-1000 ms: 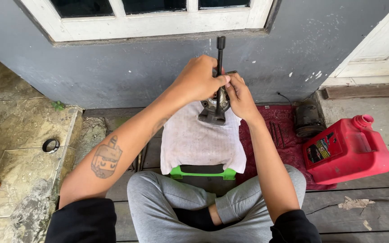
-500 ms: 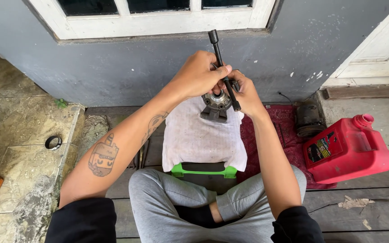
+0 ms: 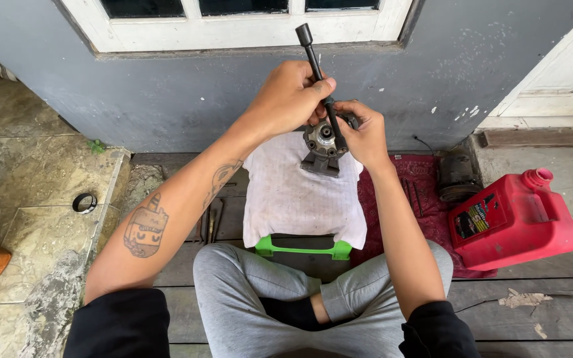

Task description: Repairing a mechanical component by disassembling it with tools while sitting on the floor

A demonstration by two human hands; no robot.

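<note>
Head view. The person sits cross-legged on a plank floor (image 3: pixel 552 311), facing a grey wall (image 3: pixel 167 93) below a white window frame (image 3: pixel 233 33).

The left hand (image 3: pixel 293 99) is closed around a long black tool handle (image 3: pixel 316 66), fingers wrapped, thumb pressed against the shaft. The handle stands nearly upright, tilted slightly left at the top, its socket-shaped end level with the window frame. Its lower end meets the centre of a grey metal mechanical part (image 3: pixel 323 142).

The right hand (image 3: pixel 365 136) grips that part from the right side, fingers curled over its upper edge; the hand also touches the handle's lower section. The part is held just above a white cloth (image 3: pixel 300 199), which is draped over a stand with a green edge (image 3: pixel 300 248) between the knees. Whether the part rests on the cloth cannot be determined.

To the right, a dark red mat (image 3: pixel 426 199) carries a round dark metal component (image 3: pixel 457 176). A red plastic jerrycan (image 3: pixel 515 219) lies tilted just beside it. To the left, well apart, a black ring (image 3: pixel 85 203) lies on the stone paving (image 3: pixel 28 172).
</note>
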